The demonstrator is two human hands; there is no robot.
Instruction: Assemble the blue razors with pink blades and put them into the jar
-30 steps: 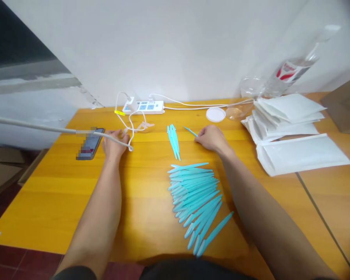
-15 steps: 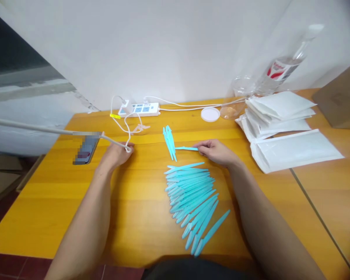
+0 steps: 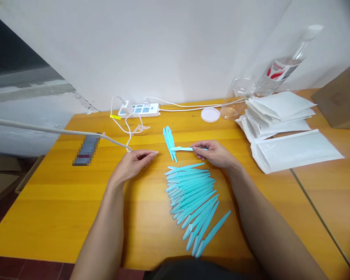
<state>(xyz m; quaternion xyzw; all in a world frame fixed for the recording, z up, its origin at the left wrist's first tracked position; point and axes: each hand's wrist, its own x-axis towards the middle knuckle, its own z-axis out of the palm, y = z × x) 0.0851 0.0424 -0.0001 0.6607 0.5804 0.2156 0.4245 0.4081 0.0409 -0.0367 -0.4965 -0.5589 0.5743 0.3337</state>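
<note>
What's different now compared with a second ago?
The left hand has moved from beside the phone toward the middle of the table. The right hand kept hold of one turquoise stick and came closer to the body; the stick now points left, its tip overlapping the small turquoise group in view. The large turquoise fan, phone and white envelopes stayed put.

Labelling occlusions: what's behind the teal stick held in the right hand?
Behind the tip of the held stick lies part of the small teal group; wooden tabletop surrounds the rest. Whatever is directly behind is covered; contact can't be judged.
</note>
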